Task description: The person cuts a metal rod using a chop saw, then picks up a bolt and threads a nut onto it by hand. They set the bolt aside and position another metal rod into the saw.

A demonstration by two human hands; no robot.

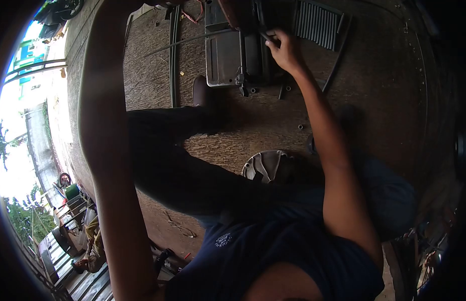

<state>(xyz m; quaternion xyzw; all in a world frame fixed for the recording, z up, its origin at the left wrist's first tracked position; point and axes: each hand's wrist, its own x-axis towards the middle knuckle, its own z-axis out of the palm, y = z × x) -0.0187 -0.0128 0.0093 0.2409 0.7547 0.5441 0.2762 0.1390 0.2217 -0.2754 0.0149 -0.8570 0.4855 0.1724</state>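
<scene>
My right hand (283, 50) is closed, thumb and fingers pinching a dark thin bar (264, 35) above a flat metal machine base (220, 65). A clamp-like metal fitting (240, 79) sits at the near end of an upright rod on that base. My left arm stretches up the left side, and only a sliver of my left hand (165, 2) shows at the top edge, so its fingers are hidden. A long thin rod (193, 39) slants across from the left towards the base. A reddish-brown part (229, 12) lies near the top.
Several small nuts or rings (300, 127) lie on the brown floor. A ribbed metal grille (318, 24) is at upper right. A round ribbed metal cover (265, 164) rests near my legs. Long dark rails (174, 65) run at left. Another person (92, 246) sits at lower left.
</scene>
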